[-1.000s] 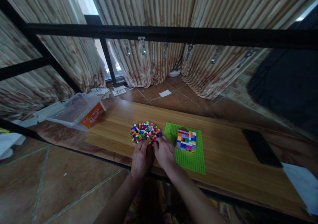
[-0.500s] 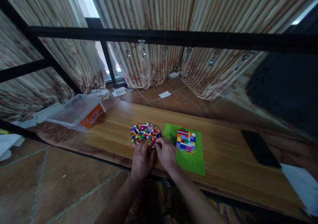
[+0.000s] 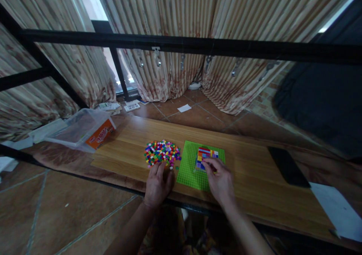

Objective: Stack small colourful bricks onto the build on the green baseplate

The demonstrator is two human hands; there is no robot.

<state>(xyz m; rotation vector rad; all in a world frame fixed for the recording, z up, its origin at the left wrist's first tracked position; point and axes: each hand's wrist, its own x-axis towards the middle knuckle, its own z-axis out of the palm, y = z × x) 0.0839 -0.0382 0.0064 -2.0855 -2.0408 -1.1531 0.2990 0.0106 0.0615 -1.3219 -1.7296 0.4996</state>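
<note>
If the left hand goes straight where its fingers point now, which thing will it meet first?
The pile of loose bricks, most likely: the left hand points at its near edge, perhaps touching it; depth is unclear.

- Toy-brick baseplate (image 3: 188,177): bright green
- Brick build (image 3: 204,151) on the baseplate: red, yellow, blue, white patchwork
- Loose bricks (image 3: 161,153) left of the baseplate: multicoloured
- Curtains (image 3: 183,14) beyond it: beige-and-brown stripes

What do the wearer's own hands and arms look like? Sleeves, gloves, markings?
Left hand and right hand: bare, ungloved. Left forearm and right forearm: no sleeves in frame, no watch, bracelet or cables visible. No markings I can make out; too small to rule out rings.
</note>
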